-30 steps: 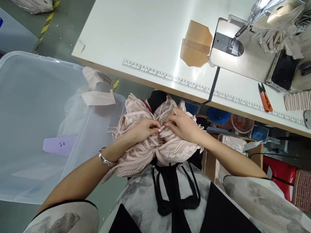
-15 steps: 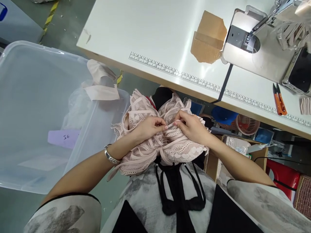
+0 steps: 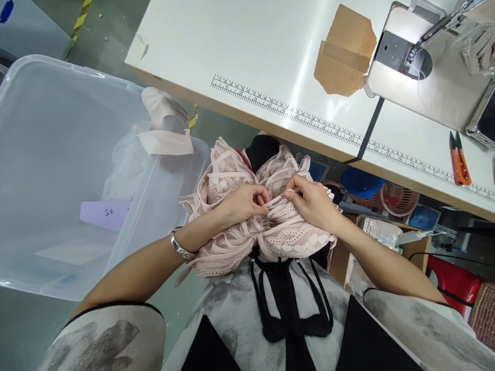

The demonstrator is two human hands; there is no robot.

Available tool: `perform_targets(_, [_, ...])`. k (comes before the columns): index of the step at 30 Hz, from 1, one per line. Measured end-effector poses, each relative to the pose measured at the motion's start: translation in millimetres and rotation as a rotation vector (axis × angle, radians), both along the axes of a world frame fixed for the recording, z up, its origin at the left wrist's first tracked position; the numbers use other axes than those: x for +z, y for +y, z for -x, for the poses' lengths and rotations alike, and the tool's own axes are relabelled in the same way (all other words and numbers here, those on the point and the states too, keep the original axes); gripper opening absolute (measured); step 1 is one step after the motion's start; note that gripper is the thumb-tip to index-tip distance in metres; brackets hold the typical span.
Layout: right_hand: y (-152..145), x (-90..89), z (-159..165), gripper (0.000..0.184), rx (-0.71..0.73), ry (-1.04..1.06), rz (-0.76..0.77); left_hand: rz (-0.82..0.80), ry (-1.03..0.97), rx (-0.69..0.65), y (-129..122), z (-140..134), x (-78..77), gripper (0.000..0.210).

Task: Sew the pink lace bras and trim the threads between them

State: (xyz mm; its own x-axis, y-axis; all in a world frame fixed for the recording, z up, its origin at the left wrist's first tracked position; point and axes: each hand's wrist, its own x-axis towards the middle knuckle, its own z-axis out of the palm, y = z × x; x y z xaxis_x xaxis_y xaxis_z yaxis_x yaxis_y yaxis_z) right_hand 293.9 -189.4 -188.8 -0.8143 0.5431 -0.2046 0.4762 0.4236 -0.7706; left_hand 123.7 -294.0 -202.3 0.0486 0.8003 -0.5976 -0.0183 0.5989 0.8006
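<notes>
A bulky pile of pale pink lace bras (image 3: 228, 252) lies across my lap, with cups and thin edges stacked in layers. My left hand (image 3: 247, 203), with a silver bracelet at the wrist, pinches a thin pink edge near the middle of the pile. To its right, my right hand (image 3: 309, 201) grips the same lace bra (image 3: 284, 208) between thumb and forefinger. The two hands are a small gap apart, and a narrow strip of the fabric runs between them. The lower layers are partly hidden under my hands.
A white table (image 3: 247, 41) with a printed ruler stands ahead. On it are torn cardboard (image 3: 344, 54), a sewing machine (image 3: 406, 62) and orange thread snips (image 3: 460, 159). A clear plastic bin (image 3: 50, 154) stands left, with fabric pieces (image 3: 166, 141) over its edge and a purple card (image 3: 104, 215) inside.
My fingers have shifted slightly on the lace, and the left hand's fingers are more curled. The whole view has moved a little, so the table and machine sit further right.
</notes>
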Motion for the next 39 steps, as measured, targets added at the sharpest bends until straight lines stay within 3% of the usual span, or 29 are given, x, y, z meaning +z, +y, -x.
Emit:
perform_targets(12, [0.0,-0.4,1.0,0.013,0.004,0.008,0.014,-0.062,0.008,-0.025,0.3,3.9,2.6,0.018])
perform_targets(20, [-0.1,0.4,1.0,0.013,0.005,-0.005,0.009,-0.016,0.052,-0.002,0.1,-1.8,3.5,0.010])
perform_targets(39, [0.1,-1.5,1.6,0.014,-0.014,-0.041,-0.002,-0.001,0.084,-0.038,1.9,-2.7,2.9,0.012])
